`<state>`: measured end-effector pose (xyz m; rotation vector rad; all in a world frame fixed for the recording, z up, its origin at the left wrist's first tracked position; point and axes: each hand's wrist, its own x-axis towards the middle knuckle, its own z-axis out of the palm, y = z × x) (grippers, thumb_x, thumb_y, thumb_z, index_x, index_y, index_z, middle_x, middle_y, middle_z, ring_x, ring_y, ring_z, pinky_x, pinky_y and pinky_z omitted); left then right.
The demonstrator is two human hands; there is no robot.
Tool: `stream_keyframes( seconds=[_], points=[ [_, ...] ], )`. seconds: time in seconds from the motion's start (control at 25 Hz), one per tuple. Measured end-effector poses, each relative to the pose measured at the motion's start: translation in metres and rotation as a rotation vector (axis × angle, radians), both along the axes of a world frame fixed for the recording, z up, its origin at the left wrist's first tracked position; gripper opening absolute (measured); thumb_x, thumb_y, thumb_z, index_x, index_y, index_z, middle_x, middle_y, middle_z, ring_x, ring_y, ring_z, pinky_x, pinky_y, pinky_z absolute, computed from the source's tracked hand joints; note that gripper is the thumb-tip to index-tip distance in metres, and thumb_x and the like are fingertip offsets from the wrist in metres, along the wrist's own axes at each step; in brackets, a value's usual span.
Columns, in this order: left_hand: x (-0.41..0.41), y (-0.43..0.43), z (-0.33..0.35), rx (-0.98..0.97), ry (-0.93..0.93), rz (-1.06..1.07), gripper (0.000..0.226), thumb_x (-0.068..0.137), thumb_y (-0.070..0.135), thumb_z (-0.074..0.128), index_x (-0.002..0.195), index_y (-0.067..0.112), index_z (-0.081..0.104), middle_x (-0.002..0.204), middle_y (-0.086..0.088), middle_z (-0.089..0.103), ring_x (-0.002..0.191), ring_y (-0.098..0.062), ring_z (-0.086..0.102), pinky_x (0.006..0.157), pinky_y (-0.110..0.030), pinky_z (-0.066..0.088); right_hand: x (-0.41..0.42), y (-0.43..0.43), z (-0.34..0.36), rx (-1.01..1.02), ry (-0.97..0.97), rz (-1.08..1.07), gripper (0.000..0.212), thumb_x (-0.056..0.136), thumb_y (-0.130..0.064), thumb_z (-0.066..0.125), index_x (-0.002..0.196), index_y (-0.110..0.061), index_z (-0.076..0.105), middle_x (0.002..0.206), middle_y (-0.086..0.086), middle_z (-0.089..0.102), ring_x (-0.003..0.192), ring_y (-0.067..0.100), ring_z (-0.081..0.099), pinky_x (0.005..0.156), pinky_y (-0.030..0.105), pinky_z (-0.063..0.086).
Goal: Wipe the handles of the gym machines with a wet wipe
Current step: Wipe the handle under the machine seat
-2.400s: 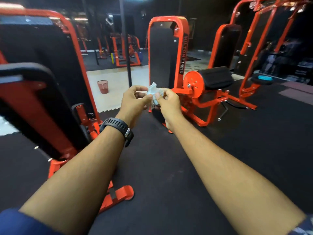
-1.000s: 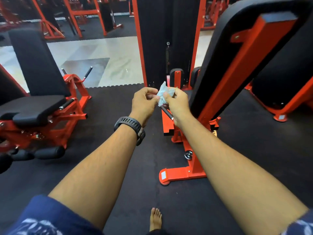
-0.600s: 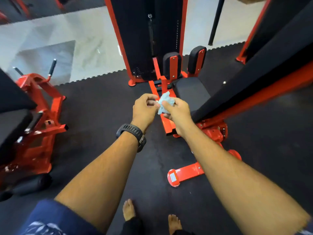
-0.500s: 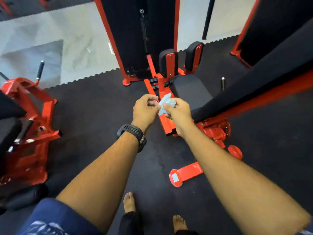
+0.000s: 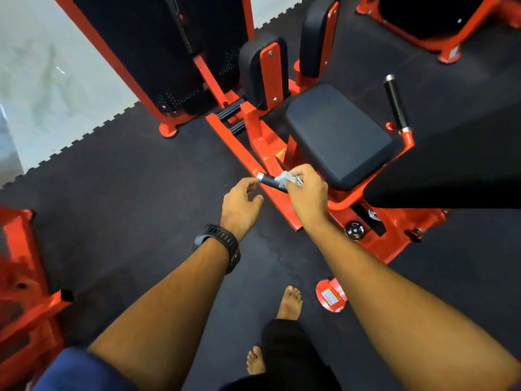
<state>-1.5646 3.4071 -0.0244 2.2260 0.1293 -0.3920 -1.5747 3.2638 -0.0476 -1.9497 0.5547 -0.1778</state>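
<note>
Right hand (image 5: 306,193) pinches the wet wipe (image 5: 286,177) and holds it on the near handle (image 5: 269,180), left of the black seat (image 5: 335,134). Left hand (image 5: 239,206) hangs loose and holds nothing (just beside the handle's tip). Wiping looks only just begun; the far handle (image 5: 396,104) seems untouched.

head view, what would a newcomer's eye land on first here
The right hand at centre, pressing a crumpled wet wipe onto the near black handle of the red machine. Left of it the left hand hovers open, and the black seat sits behind, with a second handle to its right.
</note>
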Motion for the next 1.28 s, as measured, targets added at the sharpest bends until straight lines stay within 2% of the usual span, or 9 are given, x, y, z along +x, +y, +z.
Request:
stream_keyframes(
  seconds=[0.16, 0.24, 0.32, 0.4, 0.56, 0.8, 1.0, 1.12, 1.28],
  points=[
    [0.064, 0.015, -0.068, 0.149, 0.085, -0.183, 0.055, 0.098, 0.007, 0.055, 0.150, 0.017, 0.042, 0.149, -0.005, 0.050, 0.136, -0.021, 0.047, 0.106, -0.021, 0.033, 0.052, 0.012, -0.075, -0.202, 0.018, 0.090, 0.009, 0.094, -0.014, 0.050, 0.100, -0.013, 0.056, 0.099, 0.006, 0.074, 0.093, 0.031, 0.067, 0.075, 0.037, 0.040],
    [0.091, 0.022, -0.102, 0.173, 0.116, -0.295, 0.061, 0.098, 0.005, 0.054, 0.154, 0.016, 0.035, 0.159, -0.005, 0.037, 0.144, -0.023, 0.037, 0.117, -0.026, 0.027, 0.070, 0.019, -0.110, -0.294, 0.084, 0.169, 0.029, 0.093, -0.003, 0.047, 0.118, -0.011, 0.057, 0.119, 0.011, 0.068, 0.110, 0.032, 0.063, 0.082, 0.033, 0.040],
    [0.115, 0.025, -0.135, 0.199, 0.117, -0.433, 0.066, 0.097, 0.003, 0.054, 0.156, 0.015, 0.029, 0.163, -0.006, 0.027, 0.148, -0.024, 0.031, 0.120, -0.028, 0.023, 0.084, 0.029, -0.143, -0.375, 0.186, 0.305, 0.055, 0.092, 0.004, 0.044, 0.145, -0.012, 0.045, 0.149, 0.014, 0.047, 0.138, 0.028, 0.044, 0.107, 0.035, 0.040],
    [0.132, 0.028, -0.160, 0.221, 0.108, -0.545, 0.068, 0.096, 0.003, 0.053, 0.157, 0.013, 0.025, 0.164, -0.007, 0.026, 0.149, -0.024, 0.030, 0.120, -0.028, 0.022, 0.085, 0.043, -0.166, -0.486, 0.256, 0.387, 0.061, 0.093, 0.006, 0.044, 0.152, -0.008, 0.035, 0.161, 0.016, 0.028, 0.150, 0.028, 0.024, 0.119, 0.039, 0.028],
    [0.149, 0.034, -0.188, 0.157, 0.097, -0.610, 0.065, 0.098, 0.006, 0.051, 0.158, 0.016, 0.026, 0.160, -0.004, 0.034, 0.144, -0.022, 0.038, 0.116, -0.024, 0.028, 0.083, 0.071, -0.191, -0.691, 0.106, 0.272, 0.046, 0.096, -0.013, 0.041, 0.133, 0.011, 0.053, 0.141, 0.032, 0.049, 0.134, 0.043, 0.046, 0.115, 0.045, 0.034],
    [0.155, 0.041, -0.193, 0.079, 0.030, -0.690, 0.070, 0.094, -0.003, 0.047, 0.157, 0.016, 0.027, 0.163, 0.000, 0.028, 0.148, -0.013, 0.030, 0.121, -0.024, 0.024, 0.092, 0.064, -0.192, -0.567, 0.244, 0.166, 0.060, 0.086, 0.012, 0.054, 0.144, -0.001, 0.047, 0.152, 0.018, 0.042, 0.142, 0.033, 0.040, 0.117, 0.041, 0.030],
    [0.154, 0.046, -0.193, 0.125, -0.015, -0.819, 0.086, 0.083, -0.012, 0.046, 0.159, 0.017, 0.019, 0.167, 0.001, 0.013, 0.151, -0.008, 0.016, 0.119, -0.013, 0.011, 0.102, 0.053, -0.185, -0.629, 0.255, 0.150, 0.045, 0.089, 0.001, 0.056, 0.133, -0.007, 0.059, 0.141, 0.013, 0.057, 0.130, 0.029, 0.054, 0.104, 0.044, 0.049],
    [0.157, 0.047, -0.192, 0.186, -0.041, -0.900, 0.088, 0.081, -0.014, 0.046, 0.159, 0.012, 0.015, 0.167, -0.004, 0.009, 0.152, -0.011, 0.011, 0.108, 0.000, -0.004, 0.089, 0.055, -0.184, -0.652, 0.220, 0.152, 0.047, 0.086, -0.001, 0.045, 0.129, -0.003, 0.061, 0.137, 0.014, 0.060, 0.127, 0.032, 0.057, 0.100, 0.045, 0.050],
    [0.161, 0.047, -0.185, 0.236, -0.042, -0.931, 0.090, 0.080, -0.012, 0.045, 0.160, 0.016, 0.014, 0.167, -0.001, 0.012, 0.152, -0.011, 0.016, 0.116, -0.014, 0.011, 0.102, 0.062, -0.181, -0.633, 0.262, 0.117, 0.038, 0.083, 0.005, 0.056, 0.118, -0.005, 0.066, 0.130, 0.013, 0.064, 0.120, 0.034, 0.060, 0.089, 0.046, 0.055]
  ],
)
